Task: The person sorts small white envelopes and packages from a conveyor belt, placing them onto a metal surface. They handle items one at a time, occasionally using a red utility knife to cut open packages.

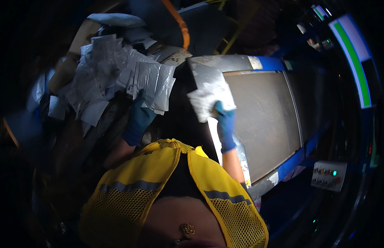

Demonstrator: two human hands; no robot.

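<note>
My left hand (138, 119), in a blue-green work glove, grips a small stack of white plastic mailer packages (153, 83). My thumb lies over the front of the stack, whose lower edge hangs past the glove. In a matching glove, my right hand (224, 124) holds a white mailer package (210, 100) over the near-left metal edge of a conveyor belt (263, 124). That package is blurred, so I cannot tell whether it is one or several. A heap of white and grey mailers (100, 68) lies just beyond and left of my left hand.
A blue and bare-metal frame (266, 63) borders the belt. A control box (328, 176) with buttons and a lit green lamp sits at right. Further out glows a screen (350, 59). An orange strap or bar (181, 26) and yellow rails (241, 28) stand at the back.
</note>
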